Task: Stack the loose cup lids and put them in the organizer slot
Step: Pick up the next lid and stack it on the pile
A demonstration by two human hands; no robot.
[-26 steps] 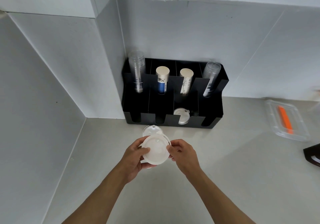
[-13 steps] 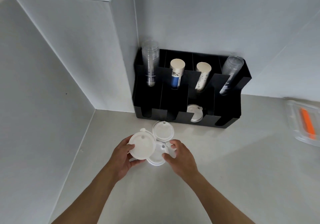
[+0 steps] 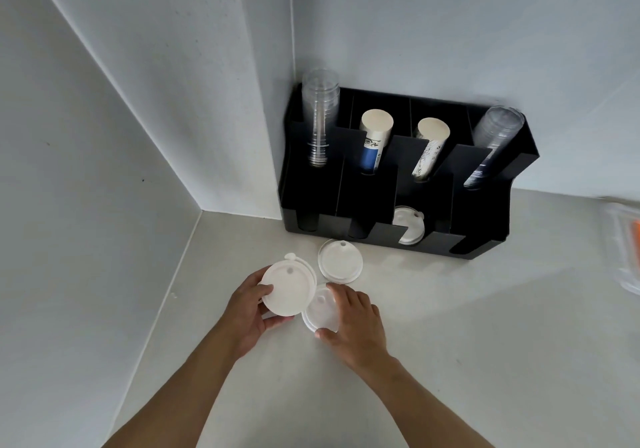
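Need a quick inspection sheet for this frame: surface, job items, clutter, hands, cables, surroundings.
Surface: pale counter, set in a wall corner.
Job's things: black organizer against the wall; white lids in slot, third front slot from the left; one loose lid flat on the counter in front of it.
Hands: left hand holds a lid stack lifted; right hand grips another lid low, at the counter.
Clutter: clear container with something orange, at the right edge, blurred.
Cables: nothing seen.
Surroundings: plain walls; clear cups and paper cups in the organizer's back slots.
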